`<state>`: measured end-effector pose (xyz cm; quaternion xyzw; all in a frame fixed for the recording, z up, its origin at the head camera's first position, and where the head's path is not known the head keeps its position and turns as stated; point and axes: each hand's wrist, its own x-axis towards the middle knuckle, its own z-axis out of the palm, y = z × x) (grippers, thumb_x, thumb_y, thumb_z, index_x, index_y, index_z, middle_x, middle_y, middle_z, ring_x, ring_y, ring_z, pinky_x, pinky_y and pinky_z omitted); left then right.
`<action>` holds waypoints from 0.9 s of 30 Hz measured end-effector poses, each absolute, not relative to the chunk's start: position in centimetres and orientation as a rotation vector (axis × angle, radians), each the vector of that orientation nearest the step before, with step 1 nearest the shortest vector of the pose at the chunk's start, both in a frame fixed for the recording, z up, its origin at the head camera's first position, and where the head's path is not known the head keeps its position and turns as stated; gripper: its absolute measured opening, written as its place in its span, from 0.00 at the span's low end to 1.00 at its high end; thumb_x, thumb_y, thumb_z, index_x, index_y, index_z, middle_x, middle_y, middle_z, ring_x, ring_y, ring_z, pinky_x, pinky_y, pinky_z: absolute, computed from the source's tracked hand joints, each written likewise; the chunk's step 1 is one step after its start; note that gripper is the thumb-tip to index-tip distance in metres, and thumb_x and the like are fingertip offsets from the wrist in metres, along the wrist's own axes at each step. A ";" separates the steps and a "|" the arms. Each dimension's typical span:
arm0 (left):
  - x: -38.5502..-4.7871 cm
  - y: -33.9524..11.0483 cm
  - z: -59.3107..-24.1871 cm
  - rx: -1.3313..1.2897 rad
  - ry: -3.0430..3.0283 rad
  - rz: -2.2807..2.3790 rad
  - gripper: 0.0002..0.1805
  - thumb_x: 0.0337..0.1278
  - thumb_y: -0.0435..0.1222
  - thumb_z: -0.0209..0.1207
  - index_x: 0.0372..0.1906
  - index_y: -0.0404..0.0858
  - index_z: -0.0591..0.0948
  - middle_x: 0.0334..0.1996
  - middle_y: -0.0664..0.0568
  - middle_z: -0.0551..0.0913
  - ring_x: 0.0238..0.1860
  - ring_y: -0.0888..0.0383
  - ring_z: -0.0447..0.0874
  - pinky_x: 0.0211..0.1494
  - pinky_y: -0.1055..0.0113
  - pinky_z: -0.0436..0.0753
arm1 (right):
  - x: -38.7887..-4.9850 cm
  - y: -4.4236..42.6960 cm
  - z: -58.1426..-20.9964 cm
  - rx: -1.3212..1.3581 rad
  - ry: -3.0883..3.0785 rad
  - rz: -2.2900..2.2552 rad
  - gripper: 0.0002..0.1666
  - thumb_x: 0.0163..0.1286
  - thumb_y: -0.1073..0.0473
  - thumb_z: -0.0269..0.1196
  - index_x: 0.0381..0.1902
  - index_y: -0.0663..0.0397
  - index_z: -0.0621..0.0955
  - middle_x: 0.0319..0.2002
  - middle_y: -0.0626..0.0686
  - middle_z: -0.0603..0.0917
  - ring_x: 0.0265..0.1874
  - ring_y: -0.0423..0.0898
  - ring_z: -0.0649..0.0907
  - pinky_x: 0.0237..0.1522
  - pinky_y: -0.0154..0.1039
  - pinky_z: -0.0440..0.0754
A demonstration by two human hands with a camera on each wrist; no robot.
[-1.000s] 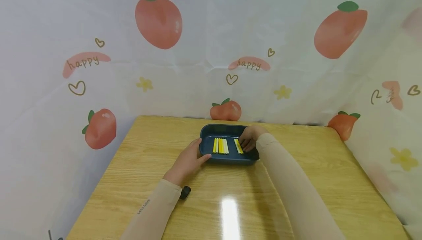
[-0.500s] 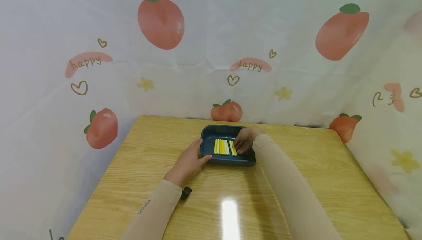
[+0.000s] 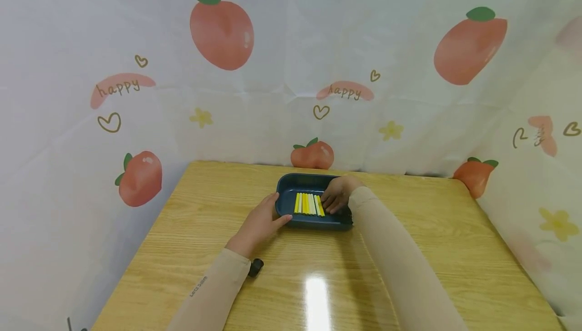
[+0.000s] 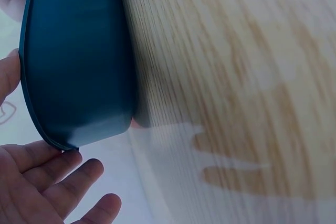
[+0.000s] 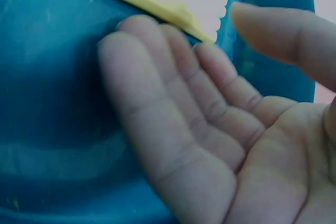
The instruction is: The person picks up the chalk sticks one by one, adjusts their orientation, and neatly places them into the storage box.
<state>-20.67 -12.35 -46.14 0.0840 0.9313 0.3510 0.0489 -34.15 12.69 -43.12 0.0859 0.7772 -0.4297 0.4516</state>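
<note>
A dark blue rectangular tray (image 3: 313, 224) stands on the table with a row of thin yellow and white sticks (image 3: 304, 204) lying side by side in it. My left hand (image 3: 255, 226) touches the tray's left end, thumb at the near rim and fingers at the far side. In the left wrist view its fingers (image 4: 65, 182) are fairly straight, partly off the tray. My right hand (image 3: 337, 195) is inside the tray at the right. Its slightly bent fingertips touch the outermost yellow stick (image 5: 152, 6), and the thumb stands apart from the fingers.
The tray sits near the back of a wooden table (image 3: 218, 194). Behind it hangs a white cloth (image 3: 273, 68) printed with peaches. A small black device (image 3: 256, 267) is at the left cuff.
My right hand has moved left inside the tray, pushing the separate sticks from the right up close to the main row. The left hand has stayed on the tray's left end.
</note>
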 end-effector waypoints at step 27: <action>-20.8 -12.3 -46.1 0.212 2.832 1.052 0.46 0.65 0.54 0.62 0.79 0.39 0.57 0.77 0.46 0.58 0.76 0.47 0.57 0.75 0.49 0.63 | -30.7 17.2 -38.7 -0.168 2.024 -1.074 0.19 0.80 0.61 0.53 0.59 0.71 0.72 0.52 0.62 0.79 0.42 0.52 0.83 0.47 0.46 0.86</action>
